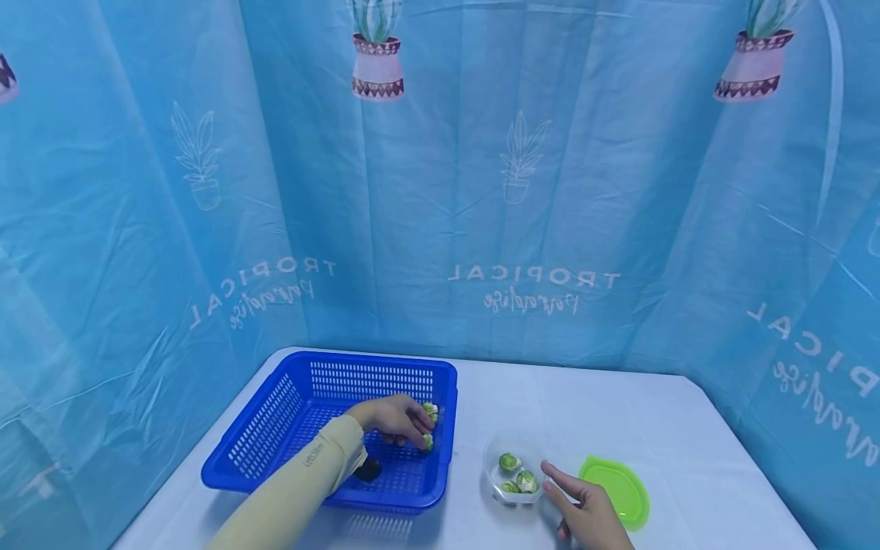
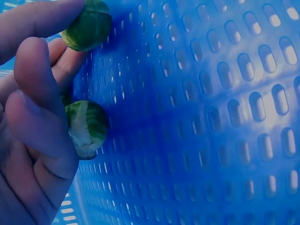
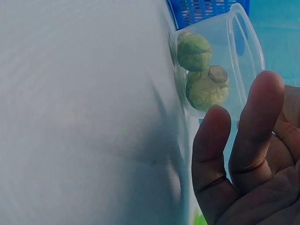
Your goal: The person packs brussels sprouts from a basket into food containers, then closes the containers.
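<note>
My left hand [image 1: 397,418] is inside the blue plastic basket [image 1: 271,416], at its right side. In the left wrist view, its thumb and fingers pinch a green Brussels sprout [image 2: 87,26]. Beside the same hand, another sprout [image 2: 87,129] lies against the basket; more of the sprouts are partly hidden by the fingers. Beside a clear plastic container [image 1: 492,456] is my right hand [image 1: 584,508], loosely bent, its thumb and index fingertips at the container's right rim. Three Brussels sprouts [image 1: 526,481] sit inside that container.
A bright green lid [image 1: 622,489] lies on the white-covered table [image 1: 584,401], to the right of the container and partly behind my right hand. A blue printed curtain [image 1: 536,229] hangs around the table's back and sides.
</note>
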Available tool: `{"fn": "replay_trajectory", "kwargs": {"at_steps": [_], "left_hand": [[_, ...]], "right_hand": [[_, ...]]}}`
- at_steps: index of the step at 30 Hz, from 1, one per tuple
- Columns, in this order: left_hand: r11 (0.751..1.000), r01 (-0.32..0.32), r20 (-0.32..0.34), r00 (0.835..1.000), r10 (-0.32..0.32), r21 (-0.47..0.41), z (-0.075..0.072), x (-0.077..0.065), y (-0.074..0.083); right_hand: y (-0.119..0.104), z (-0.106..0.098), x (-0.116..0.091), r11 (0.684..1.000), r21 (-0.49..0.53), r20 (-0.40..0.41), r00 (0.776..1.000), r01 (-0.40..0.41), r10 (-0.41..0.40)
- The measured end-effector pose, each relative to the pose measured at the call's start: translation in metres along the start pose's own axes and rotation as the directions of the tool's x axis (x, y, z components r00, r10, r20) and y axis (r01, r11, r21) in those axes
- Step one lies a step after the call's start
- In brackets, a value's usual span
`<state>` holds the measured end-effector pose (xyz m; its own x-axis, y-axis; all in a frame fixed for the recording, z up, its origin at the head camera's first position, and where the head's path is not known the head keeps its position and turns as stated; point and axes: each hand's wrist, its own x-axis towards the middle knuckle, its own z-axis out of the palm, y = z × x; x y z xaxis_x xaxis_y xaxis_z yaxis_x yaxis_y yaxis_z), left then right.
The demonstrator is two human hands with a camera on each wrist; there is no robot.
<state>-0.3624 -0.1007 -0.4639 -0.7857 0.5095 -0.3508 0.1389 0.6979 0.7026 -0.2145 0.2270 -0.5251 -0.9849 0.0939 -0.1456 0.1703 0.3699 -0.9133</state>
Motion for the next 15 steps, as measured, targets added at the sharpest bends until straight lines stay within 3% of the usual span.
{"fn": "replay_trajectory", "kwargs": {"at_steps": [10,15], "left_hand": [[0.999,-0.015,-0.021,1.000,0.016,0.035,-0.0011,0.0028,-0.0007],[0.999,-0.039,-0.063,0.997,0.041,0.025,-0.0048,0.0034,-0.0014]], "right_hand": [[0.0001,-0.0013,0.0006,1.000,-0.012,0.011,1.000,-0.007,0.008],[-0.0011,-0.0014,-0.0016,1.000,-0.008,0.024,1.000,0.015,-0.015]]}}
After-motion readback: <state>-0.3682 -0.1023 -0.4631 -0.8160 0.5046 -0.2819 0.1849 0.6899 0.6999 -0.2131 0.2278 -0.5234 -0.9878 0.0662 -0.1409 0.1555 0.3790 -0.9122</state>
